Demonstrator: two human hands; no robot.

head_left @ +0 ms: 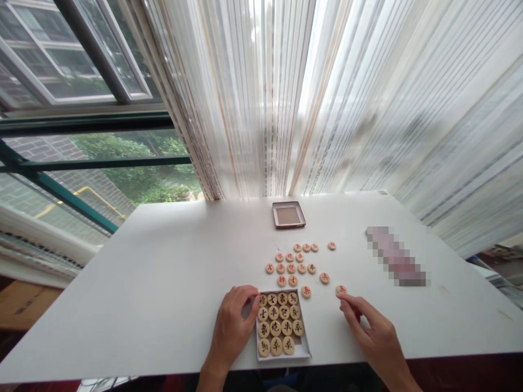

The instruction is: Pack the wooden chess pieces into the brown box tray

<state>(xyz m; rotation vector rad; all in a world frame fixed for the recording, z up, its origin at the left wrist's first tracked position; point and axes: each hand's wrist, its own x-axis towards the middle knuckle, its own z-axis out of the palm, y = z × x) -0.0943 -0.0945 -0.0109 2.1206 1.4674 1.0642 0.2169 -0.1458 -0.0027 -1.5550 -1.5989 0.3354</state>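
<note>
A shallow open box (305, 348) at the table's front holds rows of wooden xiangqi pieces (273, 313) with black characters; a gap shows at its front right corner. My left hand (235, 318) is closed at the box's far left corner, thumb and forefinger against its edge. To the right of the box, my right hand (373, 329) has its thumb and forefinger drawn together at the near edge of a red-marked xiangqi piece (340, 289), which looks flat on the table. Loose, mostly red-marked pieces (291, 268) lie beyond the box, with one black-marked piece (312, 268) among them.
A box lid (289, 215) lies upturned near the back of the white table (163, 283). On the right is a pixelated pinkish long object (396, 257). Striped sheer curtains (261, 109) hang behind the table, and a window (98, 147) is at the left.
</note>
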